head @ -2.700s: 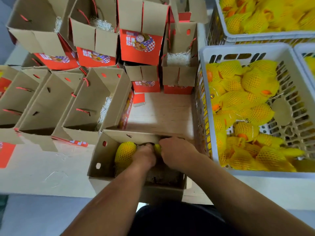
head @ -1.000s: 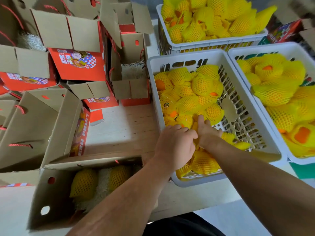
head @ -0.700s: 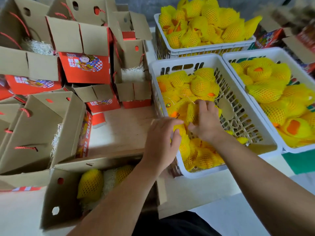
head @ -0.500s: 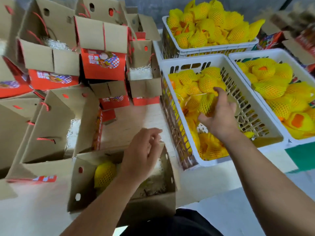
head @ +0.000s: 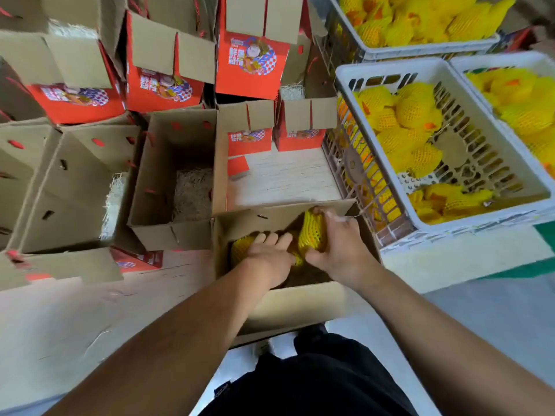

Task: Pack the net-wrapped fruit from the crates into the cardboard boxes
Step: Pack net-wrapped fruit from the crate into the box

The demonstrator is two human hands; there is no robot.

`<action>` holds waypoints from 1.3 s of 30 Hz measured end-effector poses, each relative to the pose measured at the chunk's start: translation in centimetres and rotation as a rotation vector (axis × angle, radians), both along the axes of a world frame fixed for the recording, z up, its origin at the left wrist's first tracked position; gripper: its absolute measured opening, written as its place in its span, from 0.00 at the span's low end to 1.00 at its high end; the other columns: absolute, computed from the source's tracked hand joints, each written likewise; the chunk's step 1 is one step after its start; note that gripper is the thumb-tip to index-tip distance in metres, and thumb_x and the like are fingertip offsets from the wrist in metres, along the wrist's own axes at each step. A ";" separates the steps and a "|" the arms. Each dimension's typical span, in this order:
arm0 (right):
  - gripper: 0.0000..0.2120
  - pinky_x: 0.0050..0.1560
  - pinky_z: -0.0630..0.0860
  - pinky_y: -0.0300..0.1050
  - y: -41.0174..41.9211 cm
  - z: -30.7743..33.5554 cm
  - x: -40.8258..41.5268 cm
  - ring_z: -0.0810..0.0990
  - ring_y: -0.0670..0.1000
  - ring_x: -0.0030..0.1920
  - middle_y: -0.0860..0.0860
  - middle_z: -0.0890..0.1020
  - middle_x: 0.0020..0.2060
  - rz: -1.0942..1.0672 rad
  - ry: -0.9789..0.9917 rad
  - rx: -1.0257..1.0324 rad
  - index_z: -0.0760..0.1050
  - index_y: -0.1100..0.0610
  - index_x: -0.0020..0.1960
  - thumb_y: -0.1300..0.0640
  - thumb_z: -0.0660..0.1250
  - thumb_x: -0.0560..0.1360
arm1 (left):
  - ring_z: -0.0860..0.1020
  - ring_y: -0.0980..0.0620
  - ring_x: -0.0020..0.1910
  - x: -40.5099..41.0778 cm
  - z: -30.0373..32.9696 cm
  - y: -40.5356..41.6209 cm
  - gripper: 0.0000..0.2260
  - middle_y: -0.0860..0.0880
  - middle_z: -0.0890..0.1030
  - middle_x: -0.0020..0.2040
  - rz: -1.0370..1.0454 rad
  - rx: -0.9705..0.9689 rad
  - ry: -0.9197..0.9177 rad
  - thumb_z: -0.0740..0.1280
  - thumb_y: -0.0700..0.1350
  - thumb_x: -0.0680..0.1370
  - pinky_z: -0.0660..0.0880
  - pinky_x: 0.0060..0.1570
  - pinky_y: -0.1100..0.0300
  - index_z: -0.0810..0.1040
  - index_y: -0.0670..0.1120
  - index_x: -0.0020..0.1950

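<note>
An open cardboard box stands right in front of me at the table's near edge. My right hand grips a fruit in yellow foam net and holds it inside the box against the far right wall. My left hand lies on other netted fruit lower in the box, fingers spread over them. The white crate to the right holds many more yellow-netted fruit.
Two more white crates of netted fruit stand at the back right and far right. Open cardboard boxes with paper shreds and red printed boxes crowd the left and back. A strip of bare wooden table lies behind my box.
My right hand lifted a netted fruit out of the near crate and carried it left and down into the box. My left hand dropped into the box onto the fruit there.
</note>
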State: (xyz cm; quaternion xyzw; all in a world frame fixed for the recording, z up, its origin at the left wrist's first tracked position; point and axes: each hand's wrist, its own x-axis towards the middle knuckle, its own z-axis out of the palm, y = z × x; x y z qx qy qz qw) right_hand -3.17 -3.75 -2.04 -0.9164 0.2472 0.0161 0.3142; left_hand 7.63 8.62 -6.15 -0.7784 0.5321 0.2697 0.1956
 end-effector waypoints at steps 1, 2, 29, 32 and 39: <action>0.28 0.66 0.60 0.52 -0.2 -0.5 0.6 0.74 0.59 0.63 0.52 0.79 0.55 0.003 0.161 -0.031 0.70 0.53 0.65 0.49 0.73 0.68 | 0.59 0.42 0.75 0.3 0.0 0.6 0.23 0.50 0.57 0.80 0.038 0.012 0.016 0.54 0.45 0.84 0.56 0.72 0.49 0.67 0.61 0.77; 0.29 0.70 0.58 0.56 -0.5 -1.0 1.3 0.73 0.62 0.66 0.54 0.80 0.58 -0.023 0.323 -0.044 0.68 0.53 0.66 0.48 0.72 0.68 | 0.58 0.42 0.75 0.7 0.0 1.3 0.23 0.50 0.58 0.79 0.071 0.027 0.040 0.53 0.43 0.83 0.56 0.73 0.49 0.68 0.59 0.77; 0.18 0.56 0.75 0.45 -1.8 -0.3 2.5 0.78 0.58 0.63 0.55 0.79 0.63 0.208 0.598 0.117 0.71 0.51 0.72 0.56 0.61 0.82 | 0.59 0.33 0.77 2.2 1.1 2.5 0.31 0.37 0.53 0.79 0.607 0.141 0.175 0.59 0.53 0.84 0.62 0.73 0.41 0.51 0.42 0.82; 0.25 0.54 0.74 0.45 -1.0 -1.8 4.0 0.77 0.58 0.63 0.55 0.76 0.68 0.243 0.670 0.159 0.64 0.51 0.77 0.54 0.64 0.81 | 0.46 0.29 0.80 1.6 1.2 1.5 0.32 0.32 0.38 0.80 0.766 0.234 0.228 0.53 0.48 0.86 0.53 0.77 0.40 0.37 0.42 0.83; 0.38 0.61 0.71 0.47 -1.6 -3.4 5.1 0.75 0.59 0.68 0.56 0.72 0.72 0.461 0.750 0.063 0.47 0.45 0.82 0.53 0.65 0.80 | 0.72 0.42 0.66 1.6 -1.1 2.0 0.13 0.44 0.57 0.73 0.805 -0.146 0.416 0.65 0.46 0.82 0.68 0.72 0.49 0.72 0.54 0.66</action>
